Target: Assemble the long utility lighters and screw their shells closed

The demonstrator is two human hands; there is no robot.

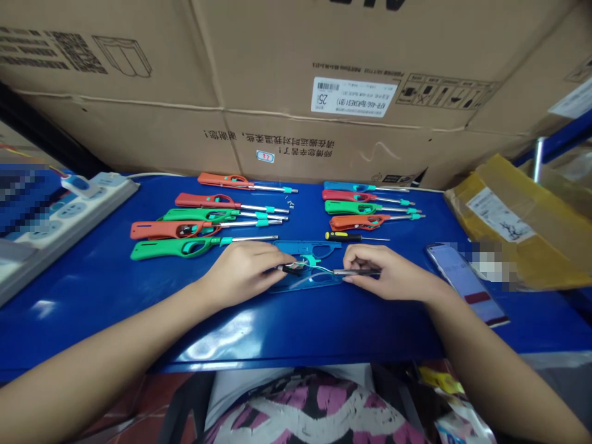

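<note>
In front of me on the blue table lie blue lighter casing halves (311, 248), with a teal trigger piece (312, 261) between them. My left hand (247, 271) pinches a small black part (289, 269) over the left end of the casing. A thin wire runs from it to a metal lighter tube (357, 272), which my right hand (391, 271) grips by thumb and fingers. Just beyond my right hand rests a yellow and black screwdriver (345, 236).
Several assembled lighters (173, 248) lie at the left, and more lighters (356, 222) at the back right. A phone (467, 283) and a yellow package (522, 216) are on the right. A power strip (69, 209) runs along the left; a cardboard box (277, 135) stands behind.
</note>
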